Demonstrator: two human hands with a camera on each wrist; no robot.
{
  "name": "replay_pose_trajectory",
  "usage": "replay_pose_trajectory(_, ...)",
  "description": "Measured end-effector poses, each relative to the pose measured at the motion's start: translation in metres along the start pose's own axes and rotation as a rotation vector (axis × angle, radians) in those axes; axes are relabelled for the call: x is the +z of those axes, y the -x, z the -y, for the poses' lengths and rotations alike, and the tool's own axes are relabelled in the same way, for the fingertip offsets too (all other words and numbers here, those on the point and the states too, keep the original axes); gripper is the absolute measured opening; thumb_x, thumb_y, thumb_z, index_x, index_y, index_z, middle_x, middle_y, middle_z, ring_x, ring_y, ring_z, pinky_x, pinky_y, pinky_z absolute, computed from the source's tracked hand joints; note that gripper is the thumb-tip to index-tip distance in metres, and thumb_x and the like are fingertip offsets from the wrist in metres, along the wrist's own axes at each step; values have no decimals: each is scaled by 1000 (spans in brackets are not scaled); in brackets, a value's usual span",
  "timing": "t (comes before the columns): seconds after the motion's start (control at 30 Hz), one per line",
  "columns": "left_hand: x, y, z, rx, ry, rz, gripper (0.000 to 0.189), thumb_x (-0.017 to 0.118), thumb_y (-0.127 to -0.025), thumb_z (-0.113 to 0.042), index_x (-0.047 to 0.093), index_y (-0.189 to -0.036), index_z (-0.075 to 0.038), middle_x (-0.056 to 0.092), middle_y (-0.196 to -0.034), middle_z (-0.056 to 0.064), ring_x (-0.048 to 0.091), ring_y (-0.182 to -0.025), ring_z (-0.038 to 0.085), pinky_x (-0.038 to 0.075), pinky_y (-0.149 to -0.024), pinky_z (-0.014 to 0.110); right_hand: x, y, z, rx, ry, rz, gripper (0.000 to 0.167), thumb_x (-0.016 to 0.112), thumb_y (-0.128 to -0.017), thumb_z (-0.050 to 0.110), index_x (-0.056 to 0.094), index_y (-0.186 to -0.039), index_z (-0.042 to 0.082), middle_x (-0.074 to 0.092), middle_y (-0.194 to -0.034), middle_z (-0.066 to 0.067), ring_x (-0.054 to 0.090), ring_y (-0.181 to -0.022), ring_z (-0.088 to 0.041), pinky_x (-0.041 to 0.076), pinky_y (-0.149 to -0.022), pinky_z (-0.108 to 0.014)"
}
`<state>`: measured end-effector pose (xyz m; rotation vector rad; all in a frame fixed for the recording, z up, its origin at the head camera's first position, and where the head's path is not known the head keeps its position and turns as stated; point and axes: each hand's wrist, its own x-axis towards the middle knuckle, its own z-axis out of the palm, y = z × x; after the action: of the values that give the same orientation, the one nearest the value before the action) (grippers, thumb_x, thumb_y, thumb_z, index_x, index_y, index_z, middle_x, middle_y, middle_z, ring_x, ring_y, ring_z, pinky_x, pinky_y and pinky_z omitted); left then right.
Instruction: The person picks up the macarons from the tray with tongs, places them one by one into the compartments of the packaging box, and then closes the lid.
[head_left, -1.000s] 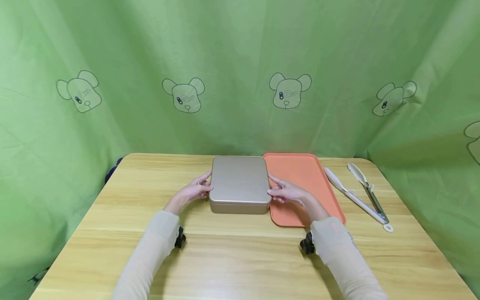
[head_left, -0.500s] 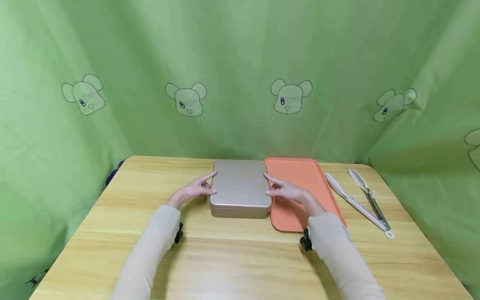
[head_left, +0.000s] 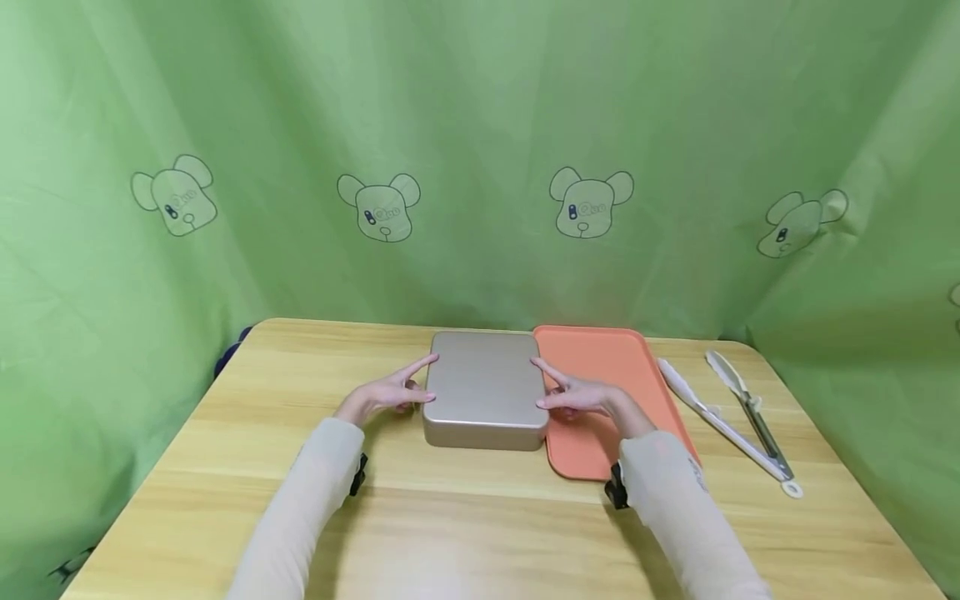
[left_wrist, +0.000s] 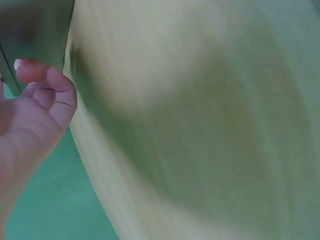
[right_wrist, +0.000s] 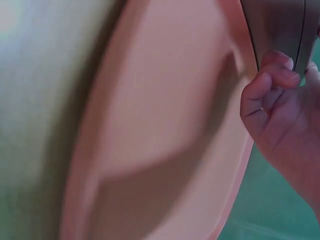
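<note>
A flat, square metal tin box (head_left: pixel 486 379) with its lid on sits on the wooden table, its right side by an orange tray (head_left: pixel 611 367). My left hand (head_left: pixel 387 392) holds it at the left side, index finger and thumb spread on the lid's edge. The right hand (head_left: pixel 585 395) mirrors this on the opposite side. In the left wrist view, the lower fingers (left_wrist: pixel 62 95) curl beside the tin's side wall (left_wrist: pixel 37 35). Curled fingers (right_wrist: pixel 265 82) also overlap the tin's wall (right_wrist: pixel 277 30) in the right wrist view, where the lid seam shows.
Metal tongs (head_left: pixel 757 417) with pale tips lie spread on the right of the wooden table (head_left: pixel 450 533), beyond the tray. A green curtain (head_left: pixel 480 167) with bear-head prints hangs close behind the table and at both sides.
Both index fingers have shifted from the tin's sides up onto the lid's edge, and the thumbs stay at the edge. The whole head view has slid slightly downward.
</note>
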<state>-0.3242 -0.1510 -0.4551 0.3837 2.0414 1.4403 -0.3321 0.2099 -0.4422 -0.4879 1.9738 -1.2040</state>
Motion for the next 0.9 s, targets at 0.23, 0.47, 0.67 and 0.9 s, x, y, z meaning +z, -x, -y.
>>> replay_pose_trajectory(0.23, 3, -5, -3, 12, 3, 20, 80, 60, -87, -15, 9, -147, -33, 40, -69, -2, 29, -50, 9, 30, -51, 20, -1, 7, -3, 11, -43, -15, 88, 57, -91, 20, -11, -144, 34, 31, -56, 2, 28, -51, -16, 30, -55, -27)
replay_pose_trajectory(0.47, 4, -8, -2, 0, -25, 28, 80, 59, -88, -17, 7, -147, -34, 44, -71, -1, 30, -50, 8, 31, -50, 19, 2, 8, -7, 7, -69, -36, 88, 56, -91, 17, -11, -145, 33, 33, -58, 1, 29, -53, -16, 31, -56, -27)
replay_pose_trajectory(0.67, -6, -3, -6, -18, -49, 11, 82, 62, -86, -17, 9, -147, -30, 46, -74, 2, 30, -50, 8, 31, -51, 19, -1, -3, -3, -17, -48, -21, 88, 57, -90, 18, -11, -145, 33, 34, -57, 0, 30, -52, -16, 34, -58, -29)
replay_pose_trajectory(0.9, -12, -1, -15, 41, -176, -20, 81, 64, -84, -12, 13, -147, -15, 42, -71, -1, 32, -52, 7, 32, -53, 22, -3, -14, 5, -22, -25, -32, 89, 59, -89, 17, -8, -146, 28, 36, -61, -1, 31, -53, -15, 33, -57, -26)
